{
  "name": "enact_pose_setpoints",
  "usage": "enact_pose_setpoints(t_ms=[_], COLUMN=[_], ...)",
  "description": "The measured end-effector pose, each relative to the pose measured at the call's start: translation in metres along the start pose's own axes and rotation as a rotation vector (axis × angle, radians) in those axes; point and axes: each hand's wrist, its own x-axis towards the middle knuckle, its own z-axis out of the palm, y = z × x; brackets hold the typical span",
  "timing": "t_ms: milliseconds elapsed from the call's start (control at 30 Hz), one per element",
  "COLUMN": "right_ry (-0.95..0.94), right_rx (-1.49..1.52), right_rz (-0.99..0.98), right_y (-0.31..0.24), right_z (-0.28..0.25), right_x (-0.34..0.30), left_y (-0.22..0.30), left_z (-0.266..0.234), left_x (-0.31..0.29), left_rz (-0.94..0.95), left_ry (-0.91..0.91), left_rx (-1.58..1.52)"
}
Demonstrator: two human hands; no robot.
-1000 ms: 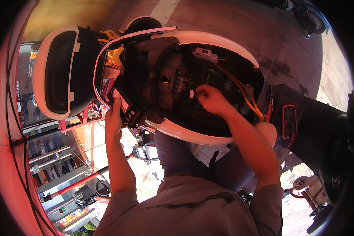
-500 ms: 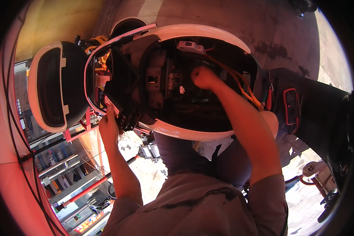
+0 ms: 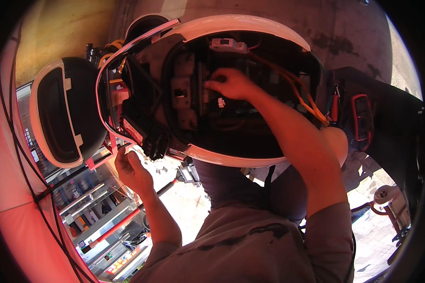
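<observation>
The left hand (image 3: pixel 134 172), fingers half-curled and empty, hangs near the black box (image 3: pixel 145 137) at the near-left corner of the compartment (image 3: pixel 231 160). Inside, a white plug (image 3: pixel 221 102) shows just before the right hand (image 3: pixel 229 84), fingers bunched; their hold cannot be told.

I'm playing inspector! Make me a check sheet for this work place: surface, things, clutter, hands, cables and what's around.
Surface: open compartment, white-rimmed, dark inside.
Things: black unit, tilted, by the compartment's left end; small white connector inside.
Clutter: red-edged meter and red-handled tool, on the right.
Hands: left hand below the black unit, nothing seen in it; right hand over the dark interior, grip unclear.
Cables: orange cables along the compartment's right side.
Surroundings: grey ground with dark stains.
</observation>
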Motion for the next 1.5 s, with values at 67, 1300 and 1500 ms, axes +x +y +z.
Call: enact_pose_setpoints(t_ms=[67, 1300, 1500], right_ry=[-0.008, -0.033, -0.039], right_rx=[-0.079, 0.155, 0.165], right_rz=[0.005, 0.144, 0.123], right_y=[-0.003, -0.001, 0.0], right_z=[0.002, 0.013, 0.01], right_x=[0.004, 0.01, 0.011], left_y=[0.007, 0.058, 0.058], left_z=[0.008, 0.123, 0.122], left_x=[-0.015, -0.078, -0.078], left_rz=[0.134, 0.837, 0.847], left_ry=[0.012, -0.373, -0.376], left_rx=[-0.091, -0.127, -0.128])
